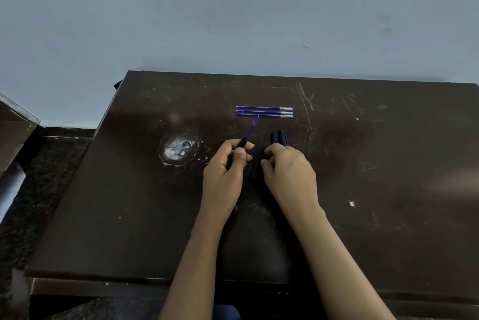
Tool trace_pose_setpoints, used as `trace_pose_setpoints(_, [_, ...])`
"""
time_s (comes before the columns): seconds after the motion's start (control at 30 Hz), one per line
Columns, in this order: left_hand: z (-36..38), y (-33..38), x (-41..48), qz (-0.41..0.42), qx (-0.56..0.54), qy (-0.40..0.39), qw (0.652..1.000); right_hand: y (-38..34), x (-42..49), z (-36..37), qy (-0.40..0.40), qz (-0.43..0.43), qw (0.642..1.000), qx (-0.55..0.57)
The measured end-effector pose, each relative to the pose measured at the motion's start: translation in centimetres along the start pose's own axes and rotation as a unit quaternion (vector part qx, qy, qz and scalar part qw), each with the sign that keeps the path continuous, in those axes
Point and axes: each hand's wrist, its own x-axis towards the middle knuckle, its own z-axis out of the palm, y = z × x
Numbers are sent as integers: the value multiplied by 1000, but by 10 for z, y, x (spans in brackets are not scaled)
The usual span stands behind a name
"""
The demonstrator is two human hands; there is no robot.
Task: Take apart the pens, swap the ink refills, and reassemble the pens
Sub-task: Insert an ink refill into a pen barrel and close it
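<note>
- Pen barrel (255, 170), dark, lies on the table (129, 216) between the two hands.
- Right hand (287, 172) curls its fingers against that barrel; whether it grips is too dark to tell.
- Left hand (225, 172) pinches a black grip (242, 144) with a blue refill (251, 130) sticking out, tip pointing far.
- Two more dark barrels (279, 136) lie just beyond the right hand.
- Three spare refills (264, 111) lie side by side farther back, running left to right.

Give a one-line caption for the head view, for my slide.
Left hand grips a pen with blue refill exposed; right hand holds dark pen parts; three refills lie beyond.
</note>
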Motion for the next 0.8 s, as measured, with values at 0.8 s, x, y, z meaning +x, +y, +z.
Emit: trace_pose_setpoints(0.8, [-1,3,-2,26,24,-18,999,3,21,-24,49,137,765,628])
